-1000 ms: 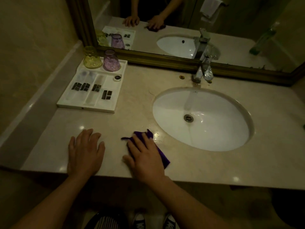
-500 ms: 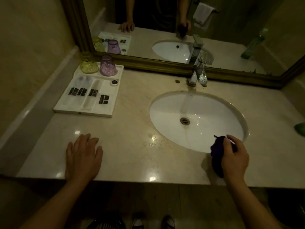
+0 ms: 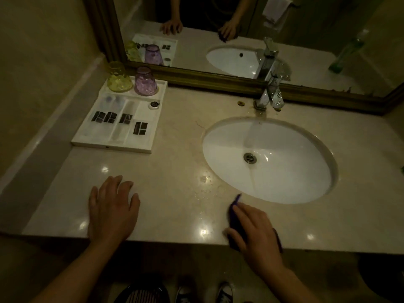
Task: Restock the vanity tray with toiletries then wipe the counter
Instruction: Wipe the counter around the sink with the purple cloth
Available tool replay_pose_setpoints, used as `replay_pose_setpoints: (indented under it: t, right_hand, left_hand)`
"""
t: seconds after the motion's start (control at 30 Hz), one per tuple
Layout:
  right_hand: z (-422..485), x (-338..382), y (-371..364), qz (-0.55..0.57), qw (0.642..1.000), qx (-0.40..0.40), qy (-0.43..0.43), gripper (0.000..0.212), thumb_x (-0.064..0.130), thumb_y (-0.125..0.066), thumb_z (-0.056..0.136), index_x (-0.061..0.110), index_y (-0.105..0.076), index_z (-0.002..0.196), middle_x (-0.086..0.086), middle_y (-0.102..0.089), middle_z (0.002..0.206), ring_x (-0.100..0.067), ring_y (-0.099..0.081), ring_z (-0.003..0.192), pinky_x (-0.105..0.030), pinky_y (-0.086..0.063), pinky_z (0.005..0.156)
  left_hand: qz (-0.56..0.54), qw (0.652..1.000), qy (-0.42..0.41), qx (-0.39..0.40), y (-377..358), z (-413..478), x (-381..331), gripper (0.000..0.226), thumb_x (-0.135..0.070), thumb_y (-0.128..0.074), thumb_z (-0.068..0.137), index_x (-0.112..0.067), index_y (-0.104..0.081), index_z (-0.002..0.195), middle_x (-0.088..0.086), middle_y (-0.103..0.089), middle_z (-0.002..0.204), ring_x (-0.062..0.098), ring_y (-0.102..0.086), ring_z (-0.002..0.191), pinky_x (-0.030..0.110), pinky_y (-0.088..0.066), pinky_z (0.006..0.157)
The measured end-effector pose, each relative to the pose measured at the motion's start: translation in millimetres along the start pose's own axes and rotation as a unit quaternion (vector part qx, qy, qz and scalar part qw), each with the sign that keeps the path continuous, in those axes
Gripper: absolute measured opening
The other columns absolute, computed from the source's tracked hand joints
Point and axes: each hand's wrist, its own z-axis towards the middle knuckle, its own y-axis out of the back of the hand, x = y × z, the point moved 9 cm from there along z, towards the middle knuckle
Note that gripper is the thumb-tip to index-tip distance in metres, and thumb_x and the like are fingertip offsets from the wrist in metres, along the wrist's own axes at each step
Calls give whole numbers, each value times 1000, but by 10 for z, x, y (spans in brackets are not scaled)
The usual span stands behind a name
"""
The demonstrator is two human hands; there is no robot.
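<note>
Right hand (image 3: 255, 235) presses flat on the cloth (image 3: 235, 212): sweep through the droplets (image 3: 205, 182) just ahead. Left hand (image 3: 111, 211), released, steadies on the desk (image 3: 175, 158).

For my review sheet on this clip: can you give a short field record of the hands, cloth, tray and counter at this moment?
stage: wiping the counter
left hand: flat on the counter near its front edge, holding nothing
right hand: presses the purple cloth onto the counter, in front of the sink
tray: back left by the mirror, holding dark-labelled toiletries
glasses: yellow glass and purple glass at the tray's far end
wet spots: droplets between the hands
</note>
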Motion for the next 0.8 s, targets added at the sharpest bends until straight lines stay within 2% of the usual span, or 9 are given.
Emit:
replay_pose_setpoints:
  t: [0.13,0.2,0.3,0.37,0.43,0.53,0.67,0.73,0.8]
  right_hand:
    - [336,782,-324,16,974,9,226,44,47,-58,95,21,-58,131,2,-59,132,-21,-53,117,-35,-40,105]
    - [752,743,-367,9,981,9,196,38,42,-52,99,20,-59,128,-1,-60,124,-24,-53,108,-39,-42,98]
    - [1435,287,-206,-50,998,8,21,37,41,-45,100,21,-60,127,-4,-61,117,-25,-52,102,-40,-42,90]
    - [1595,123,-41,-14,999,-11,-35,33,39,-47,100,21,-62,123,-4,-64,111,-26,-55,99,-39,-45,86]
    - [1493,209,59,51,998,-34,-25,32,43,-48,98,25,-63,120,0,-64,105,-21,-58,94,-36,-49,82]
    - [959,731,-94,100,991,-7,84,37,52,-39,100,30,-59,122,6,-62,107,-17,-56,95,-35,-48,81]
    - [542,1307,-612,17,966,43,256,46,53,-40,102,29,-48,140,-1,-46,148,-28,-42,133,-47,-32,112]
    - [867,1254,-616,-19,972,10,234,45,49,-41,102,26,-48,139,-5,-47,147,-32,-43,129,-49,-32,113]
    - [1339,1043,-490,-39,988,-29,147,38,40,-47,101,18,-57,130,-10,-56,129,-32,-51,109,-44,-40,97]
  left_hand:
    - [-9,1000,5,-8,28,-20,14,43,-34,-43,86,-12,-59,119,17,-50,137,36,-39,132,55,-20,112]
    - [-12,1000,2,-7,25,-22,13,43,-33,-44,86,-11,-60,119,17,-50,137,36,-39,132,55,-19,113]
    - [-11,1000,4,6,28,-23,16,41,-32,-44,88,-13,-59,121,15,-49,139,34,-38,133,53,-18,114]
    - [-8,1000,7,13,20,-18,20,35,-28,-50,92,-14,-59,122,14,-48,140,32,-37,134,54,-19,114]
    - [-8,1000,15,9,18,-11,32,34,-27,-54,91,-14,-59,122,14,-49,140,32,-38,134,54,-19,114]
    - [-13,1000,12,2,26,-19,11,40,-31,-46,88,-12,-60,120,16,-51,137,34,-39,133,52,-17,114]
    - [-13,1000,9,-1,37,-15,12,33,-25,-54,91,-12,-60,121,16,-50,138,34,-38,134,55,-19,114]
    - [-11,1000,8,-2,33,-5,10,33,-24,-55,90,-11,-60,120,17,-50,138,35,-39,133,55,-19,114]
    - [-9,1000,7,-1,43,-21,2,37,-28,-49,89,-11,-61,120,16,-50,137,34,-39,133,54,-18,114]
